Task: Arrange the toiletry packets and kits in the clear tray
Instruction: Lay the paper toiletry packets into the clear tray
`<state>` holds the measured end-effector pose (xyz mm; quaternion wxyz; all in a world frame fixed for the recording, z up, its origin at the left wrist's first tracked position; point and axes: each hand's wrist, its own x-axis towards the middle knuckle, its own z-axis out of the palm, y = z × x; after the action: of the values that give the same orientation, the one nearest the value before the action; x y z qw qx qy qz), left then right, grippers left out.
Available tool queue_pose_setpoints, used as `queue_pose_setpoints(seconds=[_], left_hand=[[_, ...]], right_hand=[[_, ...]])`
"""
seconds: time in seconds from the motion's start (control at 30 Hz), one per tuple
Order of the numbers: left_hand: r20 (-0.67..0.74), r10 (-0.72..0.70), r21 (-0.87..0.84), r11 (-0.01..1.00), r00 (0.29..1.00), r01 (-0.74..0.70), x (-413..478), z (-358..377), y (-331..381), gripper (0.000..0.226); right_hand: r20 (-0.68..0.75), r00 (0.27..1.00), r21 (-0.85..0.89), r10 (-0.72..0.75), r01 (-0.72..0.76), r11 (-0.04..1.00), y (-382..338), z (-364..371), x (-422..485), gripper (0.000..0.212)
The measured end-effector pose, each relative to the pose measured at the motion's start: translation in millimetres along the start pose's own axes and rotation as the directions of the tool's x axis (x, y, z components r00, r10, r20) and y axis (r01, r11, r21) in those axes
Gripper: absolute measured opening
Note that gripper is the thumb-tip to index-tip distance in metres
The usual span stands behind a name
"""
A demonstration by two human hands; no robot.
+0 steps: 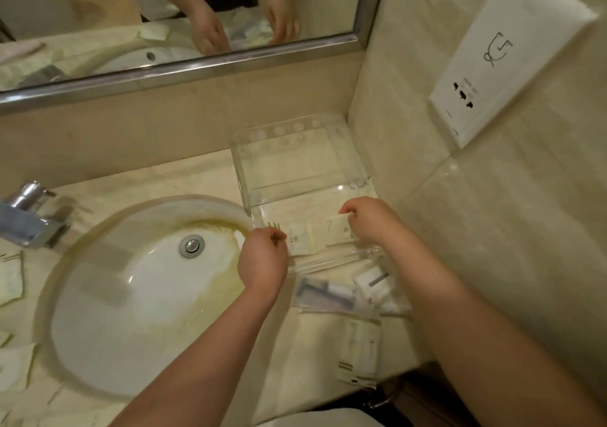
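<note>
A clear acrylic tray point(297, 167) stands in the counter's back right corner, against the wall. In its near section lie flat white toiletry packets point(303, 237). My left hand point(262, 257) is at the tray's near left corner, fingers curled on the left end of a packet. My right hand point(371, 219) reaches into the near section and pinches the right-hand white packet point(338, 227). On the counter in front of the tray lie a clear-wrapped kit point(323, 293), a small white packet point(372, 280) and more white packets point(359, 351).
A white oval sink point(131, 295) with a metal drain fills the left side. A chrome tap point(29, 213) stands at its far left. Loose packets point(13, 357) lie on the counter's left edge. A mirror point(164, 15) and a wall socket panel point(502, 55) are behind.
</note>
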<state>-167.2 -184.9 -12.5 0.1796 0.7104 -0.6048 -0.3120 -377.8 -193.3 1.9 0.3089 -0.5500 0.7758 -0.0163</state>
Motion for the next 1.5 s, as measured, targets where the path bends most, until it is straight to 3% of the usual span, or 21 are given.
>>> queue_pose_setpoints(seconds=[0.1,0.2,0.3,0.37,0.43,0.53,0.73,0.9,0.97,1.07,1.2,1.3,1.37,1.5], left_hand=[[-0.006,0.134,0.236,0.963,0.991,-0.128,-1,1,-5,0.02],[-0.013,0.191,0.429,0.888,0.981,-0.167,-4,7,-11,0.02],[0.051,0.316,0.456,0.837,0.947,-0.304,-8,10,-10,0.028],[0.218,0.414,0.473,0.747,0.884,-0.466,-10,14,-12,0.038],[0.361,0.413,0.462,0.7,0.836,-0.545,-8,15,-14,0.046],[0.411,0.409,0.491,0.654,0.815,-0.576,-7,13,-15,0.045],[0.474,0.44,0.336,0.71,0.763,-0.618,-9,-3,-20,0.048],[0.377,0.535,0.057,0.801,0.756,-0.595,-28,-32,-44,0.048],[0.357,0.512,0.002,0.836,0.781,-0.549,-40,-48,-62,0.045],[0.477,0.401,0.067,0.871,0.782,-0.487,-58,-76,-95,0.048],[0.634,0.162,0.328,0.83,0.756,-0.452,-79,-103,-143,0.093],[0.657,0.027,0.512,0.717,0.753,-0.473,-89,-109,-167,0.114],[0.645,-0.001,0.56,0.681,0.764,-0.472,-93,-107,-177,0.11],[0.606,0.007,0.532,0.74,0.795,-0.412,-94,-102,-181,0.075]], right_hand=[[0.113,0.993,-0.113,-0.018,0.031,0.993,-8,5,8,0.038],[0.097,0.993,-0.141,-0.069,0.082,0.987,-15,11,11,0.033],[0.037,0.994,-0.149,-0.105,0.11,0.983,-14,16,11,0.03],[0.013,0.994,-0.179,-0.112,0.113,0.977,-12,20,11,0.03],[-0.01,0.993,-0.216,-0.121,0.116,0.969,-10,25,11,0.031],[-0.089,0.986,-0.213,-0.143,0.122,0.969,-5,32,8,0.036],[-0.281,0.948,-0.193,-0.149,0.096,0.976,-1,46,-11,0.04],[-0.413,0.903,0.025,-0.12,0.143,0.989,-6,66,-69,0.035],[-0.419,0.903,0.085,-0.095,0.144,0.986,-7,80,-100,0.03],[-0.423,0.905,0.141,-0.035,0.105,0.984,-5,108,-147,0.018],[-0.427,0.895,0.074,0.131,-0.109,0.991,-2,143,-183,0.015],[-0.381,0.892,0.015,0.243,-0.257,0.966,-5,162,-196,0.024],[-0.33,0.91,-0.009,0.25,-0.268,0.963,-9,173,-200,0.032],[-0.287,0.949,-0.057,0.127,-0.15,0.987,-21,186,-206,0.042]])
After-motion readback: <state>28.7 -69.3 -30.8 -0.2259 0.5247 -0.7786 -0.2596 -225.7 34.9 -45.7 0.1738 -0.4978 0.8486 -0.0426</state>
